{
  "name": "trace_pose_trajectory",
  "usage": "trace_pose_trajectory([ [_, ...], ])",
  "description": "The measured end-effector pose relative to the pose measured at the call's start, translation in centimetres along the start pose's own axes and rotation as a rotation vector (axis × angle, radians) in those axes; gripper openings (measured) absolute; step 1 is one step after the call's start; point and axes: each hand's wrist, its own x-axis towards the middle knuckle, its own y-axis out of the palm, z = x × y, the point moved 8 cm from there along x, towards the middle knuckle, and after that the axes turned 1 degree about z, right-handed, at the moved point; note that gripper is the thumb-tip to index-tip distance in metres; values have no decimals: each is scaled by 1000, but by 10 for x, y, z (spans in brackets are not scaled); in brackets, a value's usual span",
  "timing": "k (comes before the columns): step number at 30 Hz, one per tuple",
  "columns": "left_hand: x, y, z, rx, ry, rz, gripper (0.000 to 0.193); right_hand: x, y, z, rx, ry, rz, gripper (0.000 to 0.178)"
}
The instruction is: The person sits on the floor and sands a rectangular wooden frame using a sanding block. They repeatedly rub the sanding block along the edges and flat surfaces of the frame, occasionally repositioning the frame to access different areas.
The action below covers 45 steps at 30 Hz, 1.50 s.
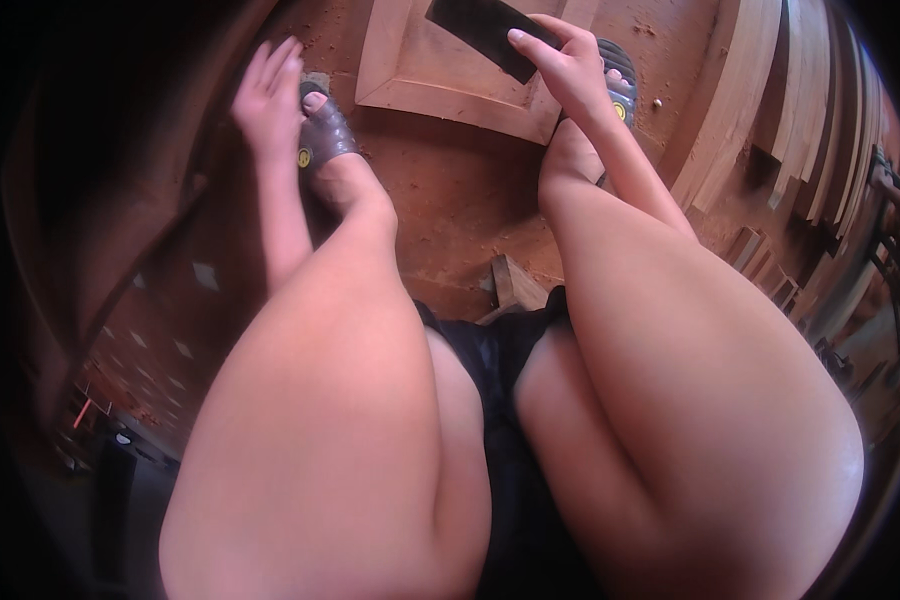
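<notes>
My right hand pinches a dark, flat rectangular piece between thumb and fingers. It is held tilted above a wooden framed panel, which lies on the floor past my feet. What kind of thing the dark piece is, I cannot tell. Beside my left sandal, my left hand is raised with its fingers stretched out, slightly smeared and holding nothing. My right forearm passes close by my right sandal. The panel's far part runs out of the top of the picture.
Long wooden boards lie stacked along the right, with short offcuts nearer me. A small wood block rests on the reddish, dusty floor between my legs. A dark, blurred object takes up the left side.
</notes>
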Motion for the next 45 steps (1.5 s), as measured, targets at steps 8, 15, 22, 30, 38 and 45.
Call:
trace_pose_trajectory([
  [8, -149, -135, -18, 11, -148, -377, 50, 9, -6, -6, 162, 52, -7, 26],
  [15, 20, -30, -102, -14, 254, -56, 43, 13, -32, 29, -91, -125, -252, 18],
  [22, 96, 39, -167, 630, 736, -266, 25, 45, -8, 143, -935, -871, -234, 5],
  [30, 31, 93, -121, 472, 593, 108, 33, 83, 16, 101, -857, -829, 111, 22],
  [38, 12, 223, -87, 574, 906, 782, 53, 50, 13, 44, -891, -610, 22, 27],
  [45, -52, 186, -54, 547, 924, 575, 45, -32, 23, 35, -835, -728, 203, 34],
])
